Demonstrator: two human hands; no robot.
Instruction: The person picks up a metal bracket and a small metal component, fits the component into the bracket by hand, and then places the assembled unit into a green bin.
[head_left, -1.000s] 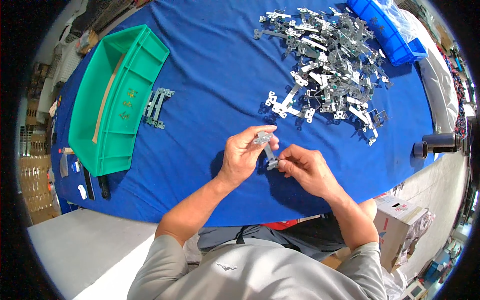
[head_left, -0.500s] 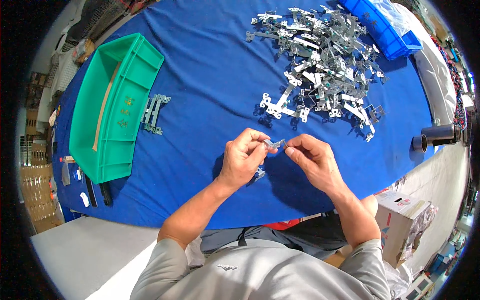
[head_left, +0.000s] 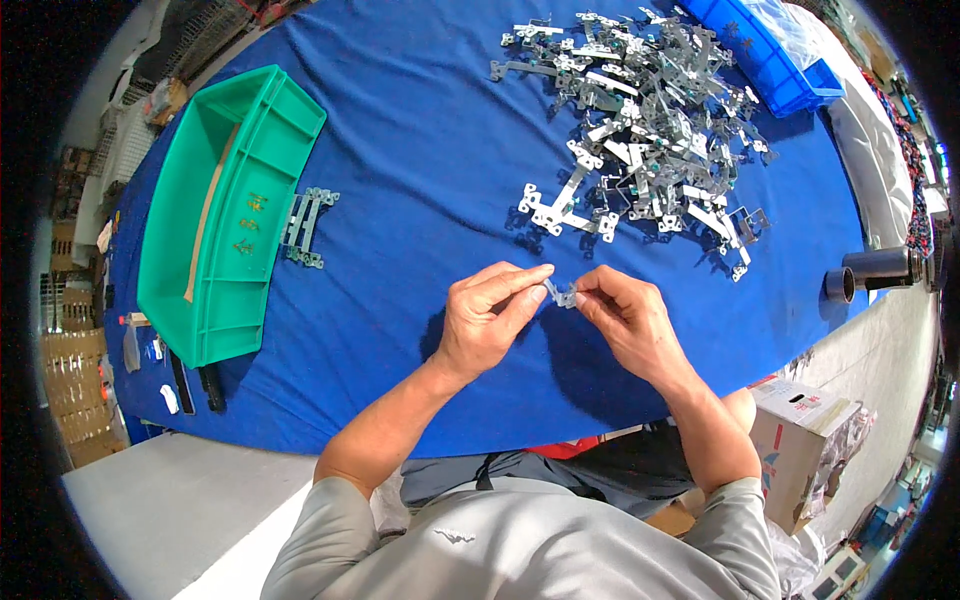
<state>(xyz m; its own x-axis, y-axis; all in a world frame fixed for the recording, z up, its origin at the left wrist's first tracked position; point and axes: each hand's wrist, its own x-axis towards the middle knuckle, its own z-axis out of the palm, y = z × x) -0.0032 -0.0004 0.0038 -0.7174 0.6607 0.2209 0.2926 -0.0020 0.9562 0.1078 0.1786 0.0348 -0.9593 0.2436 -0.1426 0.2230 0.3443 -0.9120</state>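
Between my fingertips, above the blue cloth, is a small silver metal bracket (head_left: 563, 298). My left hand (head_left: 487, 318) is closed, thumb and forefinger pinching its left end, which the fingers partly hide. At the other end, my right hand (head_left: 627, 318) pinches it between thumb and fingers. Beyond my hands lies a large tangled pile of similar metal brackets (head_left: 655, 130), some with small green parts. One bracket (head_left: 560, 210) sticks out at the pile's near left edge. Several more brackets (head_left: 308, 228) lie lined up against the green bin's right side.
On the left stands a green plastic bin (head_left: 282, 125) with a tan strip inside. A blue crate (head_left: 805, 95) holding clear plastic sits at the far right. Dark cylinders (head_left: 880, 268) lie at the table's right edge. A cardboard box (head_left: 800, 420) stands below, right of me.
The bracket has turned in my fingers; its end that hung below my left hand no longer shows there. My right fingers now hold further onto its right end.
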